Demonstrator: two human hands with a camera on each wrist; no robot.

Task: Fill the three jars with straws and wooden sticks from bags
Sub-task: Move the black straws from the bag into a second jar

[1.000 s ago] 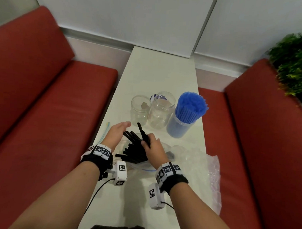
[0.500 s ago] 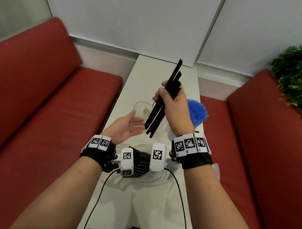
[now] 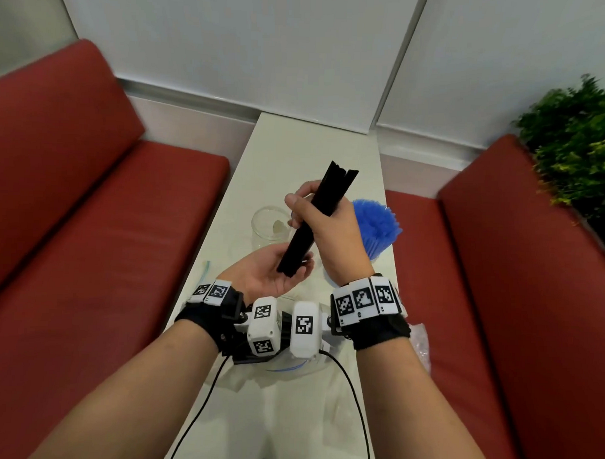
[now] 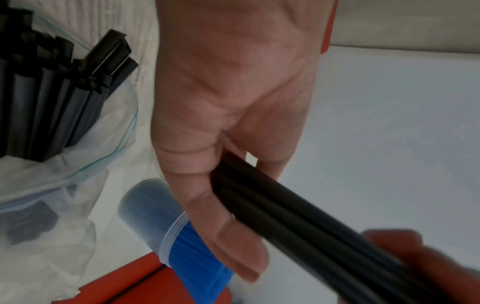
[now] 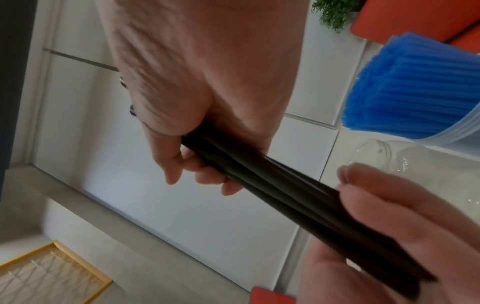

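Head view: the bundle of black straws (image 3: pixel 316 223), which a second ago lay on the bag low in the frame, is now lifted to the centre, tilted, its top toward the upper right. The right hand (image 3: pixel 323 230) grips its middle; the left hand (image 3: pixel 270 278), palm up with fingers relaxed, cups the lower ends, likely to square them up. Behind stand an empty jar (image 3: pixel 268 228) and a jar of blue straws (image 3: pixel 376 226). More black straws wait in the bag (image 4: pixel 78 144) on the tabletop (image 3: pixel 297 143), so loading comes next.
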